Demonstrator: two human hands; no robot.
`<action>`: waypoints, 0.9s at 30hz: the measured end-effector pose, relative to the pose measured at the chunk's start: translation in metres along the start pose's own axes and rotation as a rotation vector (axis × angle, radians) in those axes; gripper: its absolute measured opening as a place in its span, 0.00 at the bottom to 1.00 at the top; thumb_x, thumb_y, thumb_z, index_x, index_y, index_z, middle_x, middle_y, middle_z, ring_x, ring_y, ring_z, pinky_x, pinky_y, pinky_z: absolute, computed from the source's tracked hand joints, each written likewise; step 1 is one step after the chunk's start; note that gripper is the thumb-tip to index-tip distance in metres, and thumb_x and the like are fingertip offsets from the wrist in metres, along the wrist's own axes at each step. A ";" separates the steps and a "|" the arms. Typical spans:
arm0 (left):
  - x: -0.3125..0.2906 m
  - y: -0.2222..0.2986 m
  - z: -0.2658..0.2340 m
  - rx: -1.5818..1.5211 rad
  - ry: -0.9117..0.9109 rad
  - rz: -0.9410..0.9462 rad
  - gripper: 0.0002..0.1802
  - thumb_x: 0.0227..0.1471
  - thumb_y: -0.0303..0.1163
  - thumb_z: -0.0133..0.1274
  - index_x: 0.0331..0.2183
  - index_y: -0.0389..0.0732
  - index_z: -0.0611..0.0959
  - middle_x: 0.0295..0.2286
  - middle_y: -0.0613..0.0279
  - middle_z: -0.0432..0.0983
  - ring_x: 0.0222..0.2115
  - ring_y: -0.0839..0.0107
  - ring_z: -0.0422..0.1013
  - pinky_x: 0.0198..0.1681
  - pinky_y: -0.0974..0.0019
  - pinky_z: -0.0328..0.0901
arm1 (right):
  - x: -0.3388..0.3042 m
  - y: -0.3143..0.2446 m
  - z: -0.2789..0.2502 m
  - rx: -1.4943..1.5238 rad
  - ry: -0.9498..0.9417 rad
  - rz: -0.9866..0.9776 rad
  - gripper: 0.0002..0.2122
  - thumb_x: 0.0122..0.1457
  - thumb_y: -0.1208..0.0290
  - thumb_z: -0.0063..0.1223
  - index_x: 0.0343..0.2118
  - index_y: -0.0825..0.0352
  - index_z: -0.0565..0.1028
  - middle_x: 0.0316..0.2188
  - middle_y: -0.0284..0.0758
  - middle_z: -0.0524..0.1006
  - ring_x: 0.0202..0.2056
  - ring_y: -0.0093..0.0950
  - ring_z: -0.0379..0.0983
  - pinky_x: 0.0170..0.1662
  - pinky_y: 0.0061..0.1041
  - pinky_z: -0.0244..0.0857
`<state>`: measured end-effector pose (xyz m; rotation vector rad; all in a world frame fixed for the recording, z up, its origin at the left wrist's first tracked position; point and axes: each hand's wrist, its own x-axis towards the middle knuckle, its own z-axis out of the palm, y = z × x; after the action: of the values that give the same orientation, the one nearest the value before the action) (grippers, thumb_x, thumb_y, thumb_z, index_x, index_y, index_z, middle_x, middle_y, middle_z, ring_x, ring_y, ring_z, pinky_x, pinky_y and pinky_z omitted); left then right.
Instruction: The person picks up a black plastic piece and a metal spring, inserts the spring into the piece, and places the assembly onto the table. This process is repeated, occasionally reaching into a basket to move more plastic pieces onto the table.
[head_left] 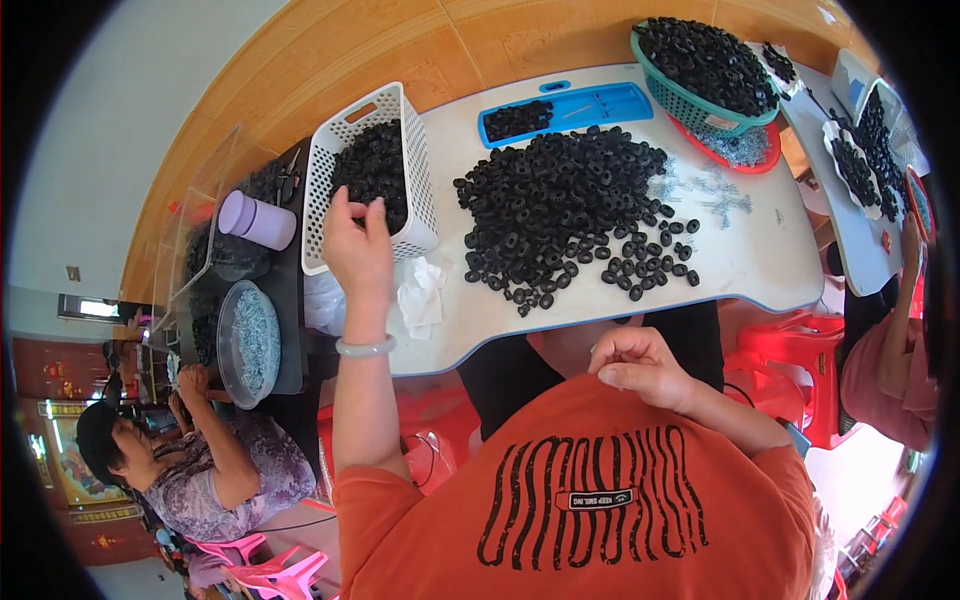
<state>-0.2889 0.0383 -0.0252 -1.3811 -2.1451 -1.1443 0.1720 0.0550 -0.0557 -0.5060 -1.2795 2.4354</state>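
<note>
The left hand (358,245), fingers loosely bent, is over black pieces (370,160) in a white basket (420,180); the right hand (640,368) is curled before the chest. Whether either holds anything, I cannot tell. Right of the basket, a heap (560,190) of similar pieces lies on the table (780,240), a blue tray (605,103) beyond, a green basket (690,100) far right.

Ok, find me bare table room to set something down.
White table: widest bare patch right of the loose black pieces and small clear pieces, reaching the right edge. A smaller one lies between the white tissue and the black pile, toward the front. Crowded: the middle, under that pile, and the back, with the blue tray and teal basket.
</note>
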 end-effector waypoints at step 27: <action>-0.227 0.133 0.046 -0.325 -0.454 0.044 0.09 0.52 0.18 0.66 0.34 0.37 0.82 0.32 0.53 0.80 0.31 0.55 0.78 0.34 0.57 0.73 | 0.033 0.055 -0.024 0.017 0.293 0.100 0.06 0.71 0.70 0.61 0.45 0.66 0.80 0.31 0.24 0.77 0.26 0.13 0.70 0.28 0.15 0.62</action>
<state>-0.0605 -0.0348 -0.1434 -1.9849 -2.2738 -1.3049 0.1467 0.0578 -0.1190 -0.9038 -1.1329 2.3385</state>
